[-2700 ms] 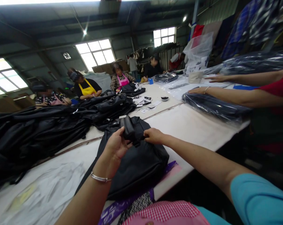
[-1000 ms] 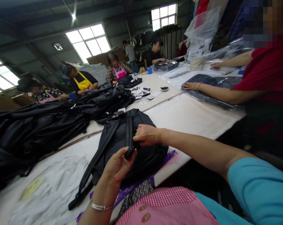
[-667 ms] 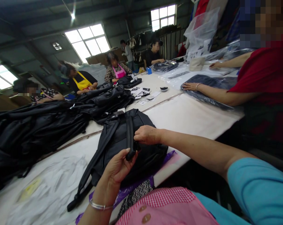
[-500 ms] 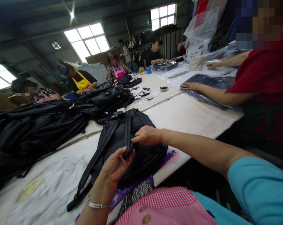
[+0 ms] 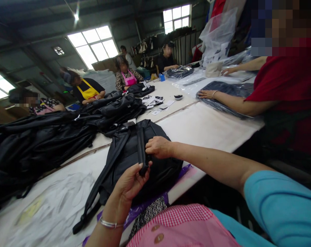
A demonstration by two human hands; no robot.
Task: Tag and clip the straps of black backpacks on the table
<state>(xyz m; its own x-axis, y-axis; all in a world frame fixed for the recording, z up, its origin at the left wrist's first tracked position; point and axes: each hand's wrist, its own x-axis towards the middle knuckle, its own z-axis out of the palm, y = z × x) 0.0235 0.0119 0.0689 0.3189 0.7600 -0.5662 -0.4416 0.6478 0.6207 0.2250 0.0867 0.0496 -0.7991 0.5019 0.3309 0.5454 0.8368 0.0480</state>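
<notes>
A black backpack (image 5: pixel 163 173) lies on the white table in front of me, its webbing strap (image 5: pixel 93 195) trailing toward the near left. Across its upper face runs a wide, smooth black strap (image 5: pixel 141 144). My left hand (image 5: pixel 131 181) is closed around the near end of that strap, thumb on top, raising it off the bag. My right hand (image 5: pixel 159 146) has its fingers bent together at the strap's right edge, just above the left hand; what they pinch is hidden. A paper tag (image 5: pixel 130 123) rests at the far end of the backpack.
Black bags (image 5: pixel 42 140) are heaped on the left. White plastic bags (image 5: pixel 57 206) lie near left. Loose tags (image 5: pixel 152 102) and a small bowl (image 5: pixel 178 97) sit farther back. On the right, a co-worker's hand (image 5: pixel 206 94) presses a plastic-wrapped bag (image 5: pixel 224 90). Several people work around the table.
My left hand has tilted the strap's end slightly to the right. The right hand's index finger, stretched toward the strap before, is now curled in with the others.
</notes>
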